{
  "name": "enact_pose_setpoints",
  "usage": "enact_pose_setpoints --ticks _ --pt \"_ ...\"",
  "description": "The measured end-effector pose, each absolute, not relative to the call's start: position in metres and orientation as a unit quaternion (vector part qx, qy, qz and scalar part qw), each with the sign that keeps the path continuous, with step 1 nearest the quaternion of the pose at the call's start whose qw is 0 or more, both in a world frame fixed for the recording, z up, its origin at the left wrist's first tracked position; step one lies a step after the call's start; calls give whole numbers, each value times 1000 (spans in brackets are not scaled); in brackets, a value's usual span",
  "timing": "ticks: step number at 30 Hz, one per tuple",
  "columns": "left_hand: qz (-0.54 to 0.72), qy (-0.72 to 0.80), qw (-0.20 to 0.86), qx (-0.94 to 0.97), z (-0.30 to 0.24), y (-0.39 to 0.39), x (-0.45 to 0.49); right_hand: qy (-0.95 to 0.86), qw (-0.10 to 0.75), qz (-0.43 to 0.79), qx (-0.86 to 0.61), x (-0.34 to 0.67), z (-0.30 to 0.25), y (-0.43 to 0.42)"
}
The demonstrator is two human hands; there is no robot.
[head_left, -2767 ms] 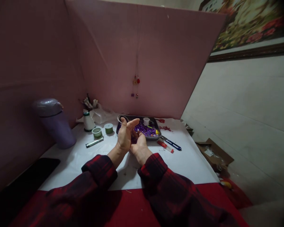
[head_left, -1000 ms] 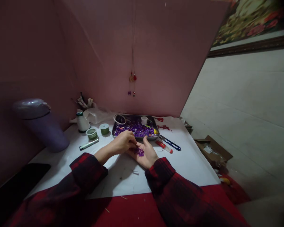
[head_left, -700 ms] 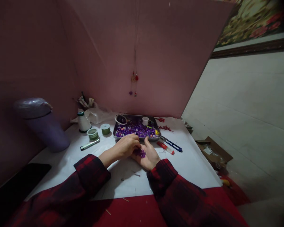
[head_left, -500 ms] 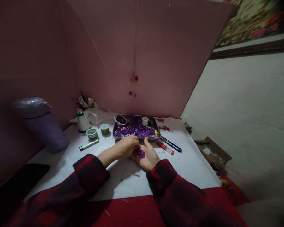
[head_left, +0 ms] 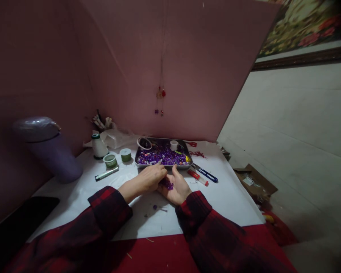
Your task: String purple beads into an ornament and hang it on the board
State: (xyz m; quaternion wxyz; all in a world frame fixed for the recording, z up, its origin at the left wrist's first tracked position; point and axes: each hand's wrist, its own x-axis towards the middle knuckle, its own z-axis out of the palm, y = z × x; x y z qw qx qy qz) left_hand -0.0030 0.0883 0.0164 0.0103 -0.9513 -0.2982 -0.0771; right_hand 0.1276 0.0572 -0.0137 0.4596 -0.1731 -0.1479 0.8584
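Observation:
Purple beads (head_left: pixel 167 185) lie in a small cluster in the palm of my right hand (head_left: pixel 179 189), which is turned up and cupped around them, thumb raised. My left hand (head_left: pixel 150 176) reaches over from the left with its fingers bent together above that palm. Its fingertips are partly hidden, so I cannot make out what they pinch. Just beyond both hands stands a metal tray (head_left: pixel 139 166) full of loose purple beads, with a white ring and a small white cup in it. One dark purple bead (head_left: pixel 155 207) rests on the white table cover below my hands.
Thread snips (head_left: pixel 206 173) and a red-capped clear tube (head_left: pixel 198 177) lie right of the tray. To the left are green thread spools (head_left: pixel 125 154), a white thread cone (head_left: pixel 99 146), a slim tube (head_left: pixel 107 174) and a tall purple bottle (head_left: pixel 53 149). Red cord (head_left: pixel 198 154) lies at the back right.
A purple bead now shows on the table cover below my hands, where none was visible before. My left hand has shifted very slightly; the right hand stays cupped.

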Motion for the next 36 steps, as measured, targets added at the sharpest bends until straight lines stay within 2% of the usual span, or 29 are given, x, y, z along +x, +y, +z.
enact_pose_setpoints --ticks 5,9,12,14,18,19,22,26,29,32,36 --pt "-112 -317 8 -942 21 90 -2 -136 483 847 -177 128 -16 58" --pt "-205 -385 73 -897 34 107 -7 -121 495 837 -199 127 -16 58" --pt "-223 -423 107 -872 43 112 -13 -122 489 845 -180 128 -15 59" --pt "-194 -414 52 -888 50 101 -16 -128 487 846 -174 128 -15 59" --pt "-20 -315 -252 -915 61 52 -20 -118 491 839 -202 128 -12 57" --pt "17 -290 -285 -913 61 37 -20 -107 495 836 -211 128 -11 56" --pt "74 -275 -248 -926 49 4 -22 -81 497 836 -219 128 -9 54" --pt "39 -243 -217 -945 34 -8 -26 -80 488 844 -209 128 -10 55" --pt "-23 -311 -197 -930 40 6 -25 -103 480 847 -204 129 -13 56" --pt "-139 -405 -121 -896 49 32 -23 -146 466 854 -179 130 -16 56" --pt "-128 -413 -41 -901 46 61 -23 -185 441 867 -137 131 -17 57"
